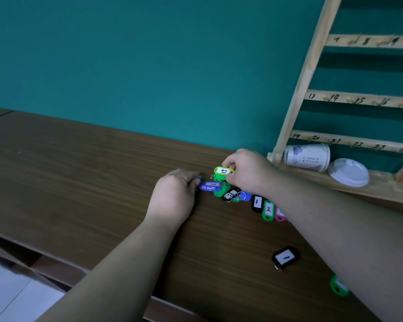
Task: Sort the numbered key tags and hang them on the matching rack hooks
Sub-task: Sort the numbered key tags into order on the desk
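Head view showed the right hand (247,173) pinching the yellow tag (223,170) marked 15, its long side running left to right. The left hand (175,196) pinched one end of a purple tag (211,185) lying sideways on the tabletop (79,182), near the rack (312,66).

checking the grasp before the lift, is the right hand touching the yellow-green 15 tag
Touching. The head view shows the fingers of the right hand curled round the far end of the yellow-green 15 tag, with no gap.
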